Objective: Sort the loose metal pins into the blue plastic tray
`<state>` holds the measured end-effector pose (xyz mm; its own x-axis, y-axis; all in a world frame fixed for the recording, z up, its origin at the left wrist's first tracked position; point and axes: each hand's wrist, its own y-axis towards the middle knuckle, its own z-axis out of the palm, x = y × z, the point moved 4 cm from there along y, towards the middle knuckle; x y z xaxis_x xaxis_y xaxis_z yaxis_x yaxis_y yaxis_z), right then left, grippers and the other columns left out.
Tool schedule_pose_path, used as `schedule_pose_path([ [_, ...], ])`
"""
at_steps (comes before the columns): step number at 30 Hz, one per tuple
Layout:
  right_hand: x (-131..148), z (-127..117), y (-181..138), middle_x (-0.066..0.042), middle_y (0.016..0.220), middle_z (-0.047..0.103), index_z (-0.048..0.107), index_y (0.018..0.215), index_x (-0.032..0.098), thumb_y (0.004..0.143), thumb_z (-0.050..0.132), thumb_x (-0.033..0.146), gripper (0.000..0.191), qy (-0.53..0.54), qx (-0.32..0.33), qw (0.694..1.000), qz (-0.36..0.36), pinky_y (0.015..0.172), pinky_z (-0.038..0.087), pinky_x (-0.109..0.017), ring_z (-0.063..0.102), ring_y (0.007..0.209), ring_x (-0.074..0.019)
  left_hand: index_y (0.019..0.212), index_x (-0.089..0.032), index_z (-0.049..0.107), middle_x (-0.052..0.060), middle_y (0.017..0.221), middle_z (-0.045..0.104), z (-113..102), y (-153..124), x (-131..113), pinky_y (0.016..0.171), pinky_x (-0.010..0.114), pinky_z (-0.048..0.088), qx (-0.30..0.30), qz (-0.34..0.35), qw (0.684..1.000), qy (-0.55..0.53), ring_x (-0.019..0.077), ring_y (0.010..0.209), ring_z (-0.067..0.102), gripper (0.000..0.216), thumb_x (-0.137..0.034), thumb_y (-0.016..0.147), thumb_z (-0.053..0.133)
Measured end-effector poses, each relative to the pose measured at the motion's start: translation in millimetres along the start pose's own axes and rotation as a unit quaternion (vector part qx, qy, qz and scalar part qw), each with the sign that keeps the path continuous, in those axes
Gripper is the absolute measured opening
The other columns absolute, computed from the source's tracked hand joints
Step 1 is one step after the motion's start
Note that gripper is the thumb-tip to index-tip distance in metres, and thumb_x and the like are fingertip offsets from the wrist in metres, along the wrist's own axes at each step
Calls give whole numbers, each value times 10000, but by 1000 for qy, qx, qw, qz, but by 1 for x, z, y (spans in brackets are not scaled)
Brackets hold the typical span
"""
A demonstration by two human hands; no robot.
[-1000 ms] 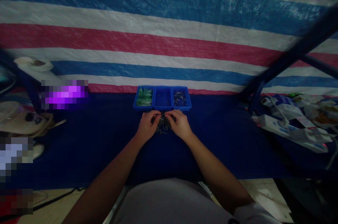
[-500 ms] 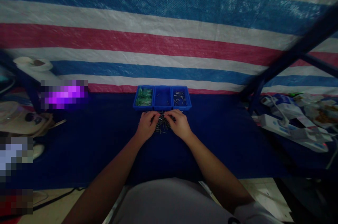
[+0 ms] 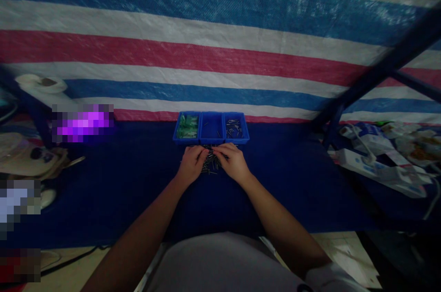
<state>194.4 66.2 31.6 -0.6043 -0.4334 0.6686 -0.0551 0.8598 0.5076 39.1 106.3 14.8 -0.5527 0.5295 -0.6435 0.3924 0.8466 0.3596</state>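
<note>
A heap of small dark metal pins (image 3: 211, 164) lies on the dark blue table cloth (image 3: 138, 182), just in front of three joined blue bins. My left hand (image 3: 192, 164) and my right hand (image 3: 233, 160) rest on the heap, fingers curled and fingertips nearly meeting over it. Whatever they pinch is too small to make out. The left bin (image 3: 188, 127) holds green parts, the middle bin (image 3: 212, 127) has a few pins, and the right bin (image 3: 235, 128) holds several metal pins.
A striped blue, white and red tarp (image 3: 220, 44) hangs behind the table. A power strip with cables and packets (image 3: 382, 159) lies at the right under a dark slanted frame bar (image 3: 375, 76). A paper roll (image 3: 43, 84) and other items stand at the left.
My hands have closed in slightly over the heap, the right fingertips moving left toward the left hand. The bins have not moved.
</note>
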Motion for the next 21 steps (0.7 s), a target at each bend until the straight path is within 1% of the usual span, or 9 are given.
schedule_pose_path([
  [4, 1, 0, 0, -54, 940, 698, 711, 1018, 249, 887, 568, 227, 195, 1, 6, 1000, -6, 826, 503, -348, 620, 879, -187, 755, -212, 605, 0, 708, 644, -1, 0, -1, 750, 327, 417, -2, 9, 1000, 3, 160, 698, 563, 307, -368, 934, 410],
  [8, 3, 0, 0, -56, 936, 709, 709, 1008, 237, 880, 580, 232, 182, 9, 12, 1000, -3, 826, 504, -349, 631, 871, -192, 858, -221, 653, 8, 797, 687, -3, 0, -4, 768, 323, 433, -14, 18, 1000, -17, 161, 749, 593, 259, -375, 919, 454],
  [12, 1, 1, 1, -49, 900, 718, 715, 927, 237, 852, 614, 240, 126, 50, -4, 998, 36, 773, 518, -330, 650, 838, -191, 990, -238, 669, 21, 938, 714, -5, -1, -10, 813, 329, 455, -22, 46, 997, -53, 166, 846, 623, 219, -355, 895, 509],
  [14, -1, 1, 1, -49, 872, 713, 715, 866, 221, 827, 640, 241, 87, 86, -17, 994, 61, 724, 522, -309, 650, 801, -184, 1040, -246, 662, 27, 975, 714, -4, -2, -13, 824, 337, 460, -17, 60, 996, -61, 167, 860, 630, 229, -342, 888, 522],
  [16, -4, 3, 1, -45, 827, 706, 713, 822, 205, 808, 654, 247, 75, 128, -19, 988, 89, 672, 516, -287, 644, 749, -172, 1085, -245, 650, 25, 912, 716, -3, -2, -14, 806, 339, 462, -8, 71, 996, -61, 163, 811, 632, 252, -332, 875, 542],
  [19, -9, 8, 1, -30, 752, 699, 711, 767, 194, 802, 652, 290, 118, 189, -4, 973, 132, 631, 501, -268, 634, 684, -157, 1102, -239, 648, 7, 767, 694, -2, -3, -13, 759, 331, 458, -3, 82, 996, -46, 153, 718, 615, 272, -332, 856, 579],
  [21, -13, 11, 0, -25, 744, 703, 713, 748, 193, 793, 653, 327, 154, 216, 3, 964, 155, 637, 495, -267, 633, 675, -154, 1058, -242, 670, 8, 768, 695, -2, -3, -10, 743, 323, 456, -16, 83, 996, -35, 151, 714, 614, 237, -340, 864, 575],
])
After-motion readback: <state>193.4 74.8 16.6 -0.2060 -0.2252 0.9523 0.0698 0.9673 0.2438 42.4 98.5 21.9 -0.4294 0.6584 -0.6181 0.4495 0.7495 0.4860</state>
